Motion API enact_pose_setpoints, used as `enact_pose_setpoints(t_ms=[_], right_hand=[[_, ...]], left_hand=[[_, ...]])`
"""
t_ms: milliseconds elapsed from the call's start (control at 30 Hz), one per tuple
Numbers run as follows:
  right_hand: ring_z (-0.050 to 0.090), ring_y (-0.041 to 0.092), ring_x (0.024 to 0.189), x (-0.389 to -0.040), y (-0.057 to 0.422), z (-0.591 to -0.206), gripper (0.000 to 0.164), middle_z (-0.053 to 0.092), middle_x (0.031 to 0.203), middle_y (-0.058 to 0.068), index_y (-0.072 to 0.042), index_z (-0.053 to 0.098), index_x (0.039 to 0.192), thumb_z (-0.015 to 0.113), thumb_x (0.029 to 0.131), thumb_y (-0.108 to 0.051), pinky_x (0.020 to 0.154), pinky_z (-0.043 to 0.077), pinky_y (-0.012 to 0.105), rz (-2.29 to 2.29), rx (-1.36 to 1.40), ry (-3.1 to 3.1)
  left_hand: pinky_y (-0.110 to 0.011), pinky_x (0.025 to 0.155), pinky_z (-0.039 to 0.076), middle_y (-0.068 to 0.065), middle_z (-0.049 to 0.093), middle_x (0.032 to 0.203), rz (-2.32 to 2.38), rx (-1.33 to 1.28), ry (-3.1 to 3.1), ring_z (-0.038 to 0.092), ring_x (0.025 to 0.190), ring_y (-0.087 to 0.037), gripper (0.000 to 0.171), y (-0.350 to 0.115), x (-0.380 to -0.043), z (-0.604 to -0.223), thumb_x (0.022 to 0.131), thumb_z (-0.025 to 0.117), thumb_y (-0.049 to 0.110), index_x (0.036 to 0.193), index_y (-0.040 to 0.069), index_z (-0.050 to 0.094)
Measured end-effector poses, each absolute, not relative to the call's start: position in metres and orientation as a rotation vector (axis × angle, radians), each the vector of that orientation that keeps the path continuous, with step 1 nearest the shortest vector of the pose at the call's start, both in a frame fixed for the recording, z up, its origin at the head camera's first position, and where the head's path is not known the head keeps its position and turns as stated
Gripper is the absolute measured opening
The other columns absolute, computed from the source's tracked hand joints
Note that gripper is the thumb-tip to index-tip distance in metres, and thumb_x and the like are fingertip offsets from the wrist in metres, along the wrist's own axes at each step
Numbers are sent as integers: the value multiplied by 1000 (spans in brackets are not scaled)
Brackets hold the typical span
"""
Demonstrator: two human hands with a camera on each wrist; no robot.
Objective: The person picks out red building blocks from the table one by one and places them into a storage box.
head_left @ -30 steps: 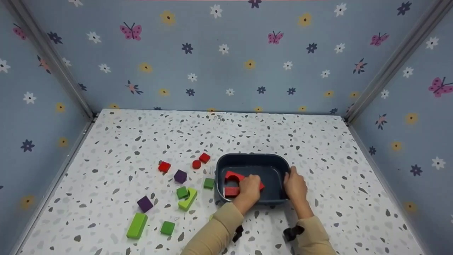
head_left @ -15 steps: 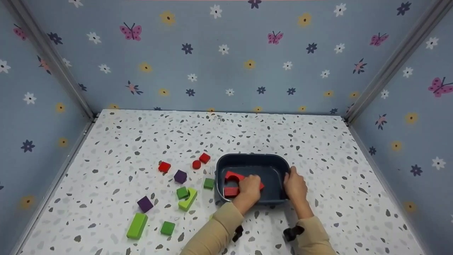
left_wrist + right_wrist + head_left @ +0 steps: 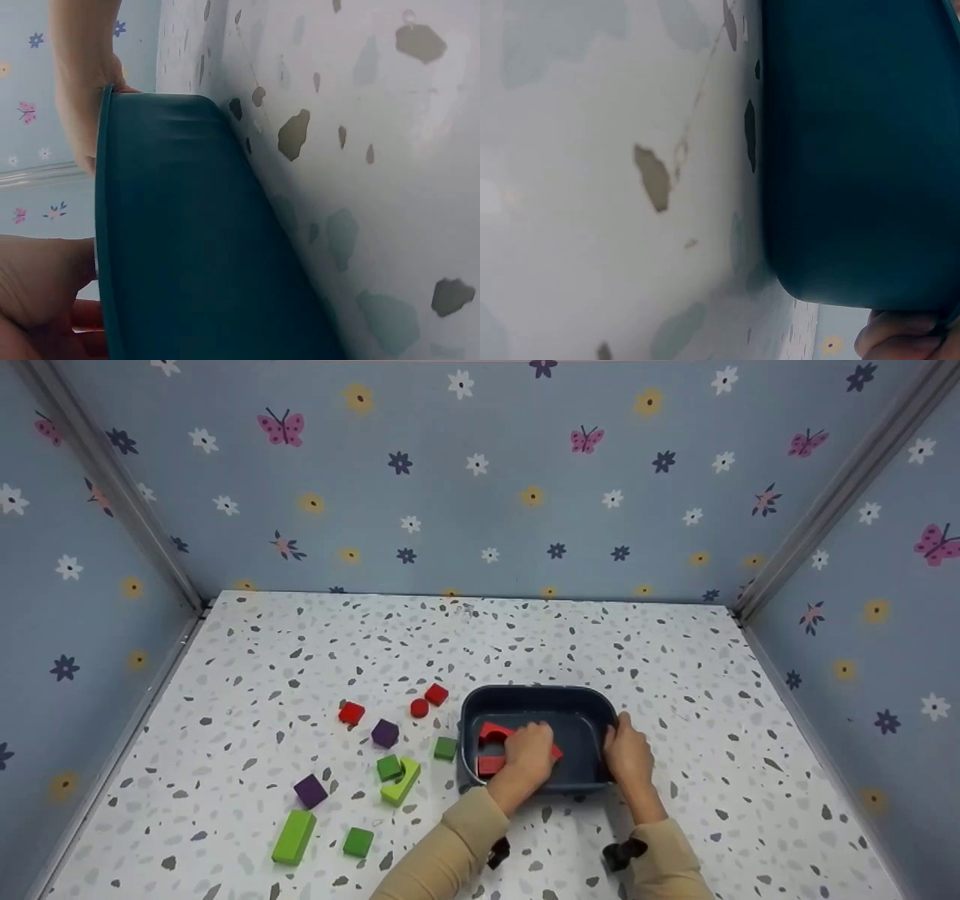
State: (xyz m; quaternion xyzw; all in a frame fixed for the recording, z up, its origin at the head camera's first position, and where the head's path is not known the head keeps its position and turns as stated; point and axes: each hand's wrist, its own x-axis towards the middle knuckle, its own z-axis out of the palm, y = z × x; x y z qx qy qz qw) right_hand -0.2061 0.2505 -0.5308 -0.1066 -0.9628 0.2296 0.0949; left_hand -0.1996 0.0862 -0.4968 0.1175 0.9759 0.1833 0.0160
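A dark blue plastic tub [image 3: 537, 696] stands on the table with red blocks inside. My left hand [image 3: 529, 750] reaches down into it, fingers curled over a red block [image 3: 556, 752] whose end shows past the knuckles; the fingertips are hidden. Left of that hand lie a red arch block [image 3: 491, 729] and a red rectangular block [image 3: 490, 766]. My right hand [image 3: 628, 750] grips the tub's right wall at the rim. In the right wrist view its fingers [image 3: 900, 337] bend against the tub's outer side. The left wrist view shows the tub wall [image 3: 187, 225] with both hands beyond it.
Left of the tub lie a red cube [image 3: 436, 694], a red round block [image 3: 419, 707], another red block [image 3: 351, 713], purple blocks [image 3: 385, 733], green cubes [image 3: 445, 748], a lime arch block [image 3: 401, 782] and a lime long block [image 3: 293, 837]. Patterned walls [image 3: 480, 480] enclose the table.
My left wrist has shifted slightly up and left while the hand stays in the tub. The right hand still holds the rim, and the blocks lie where they were.
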Motion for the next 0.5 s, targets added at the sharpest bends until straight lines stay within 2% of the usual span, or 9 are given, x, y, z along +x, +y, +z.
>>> enact_pose_setpoints(t_ms=[200,500], right_hand=[[58,43,68,-206,251,-530,17,58,79,28,1,46,99,48,90,-12,50,42,51,681,-329,-2865],[58,44,71,-205,249,-530,18,58,81,29,1,46,101,48,89,-13,53,43,52,681,-349,-2867]], left_hand=[[-39,62,49,-11,62,84,612,401,3085,61,77,-26,23,74,-201,-489,74,71,16,90,2,63],[-37,61,49,-8,60,80,687,463,3209,60,74,-24,22,51,-202,-477,77,70,18,90,2,62]])
